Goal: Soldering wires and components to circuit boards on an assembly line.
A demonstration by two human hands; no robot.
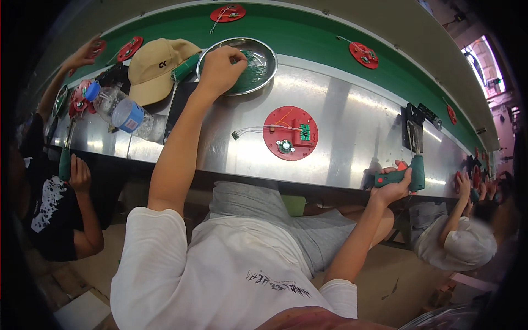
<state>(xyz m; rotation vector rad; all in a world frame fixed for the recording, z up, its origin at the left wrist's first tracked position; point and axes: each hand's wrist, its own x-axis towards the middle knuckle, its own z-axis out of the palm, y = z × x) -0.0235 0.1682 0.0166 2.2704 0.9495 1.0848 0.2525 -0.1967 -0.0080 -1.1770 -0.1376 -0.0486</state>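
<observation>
My left hand is over a round metal bowl, its fingers pinched together. Thin green pieces lie in the bowl; whatever is between my fingertips is too small to make out. My right hand grips a green pistol-shaped hand tool with a red trigger, at the bench's front edge. Its front end points away from me, and its exact kind is unclear. Between my hands a round red plate lies flat on the bench, carrying a green circuit board, a small round part and thin wires that run left to a small connector.
Left of the bowl are a beige cap and a clear plastic bottle. Behind the metal bench runs a green belt with more red plates. Co-workers sit at both sides; a hand at left holds a green-handled tool.
</observation>
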